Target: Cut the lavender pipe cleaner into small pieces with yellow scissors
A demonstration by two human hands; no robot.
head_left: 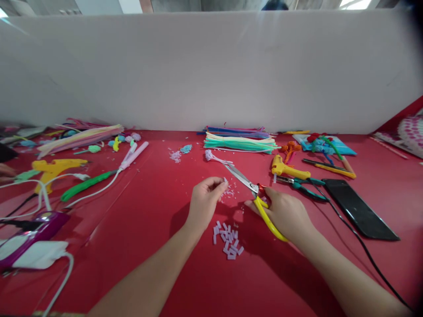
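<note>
Pliers [307, 190] and yellow glue gun [287, 169] near scissors [254, 188] in right hand [288, 213]

From the wearer's head, the one view looks forward and down, close over left hand [205, 198] and right hand [288, 215], across table [139, 220] to panel [211, 70].

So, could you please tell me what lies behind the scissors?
Beyond the scissors lie a lilac fuzzy piece and bundled fuzzy stems; the table directly beneath the scissors is covered.
</note>
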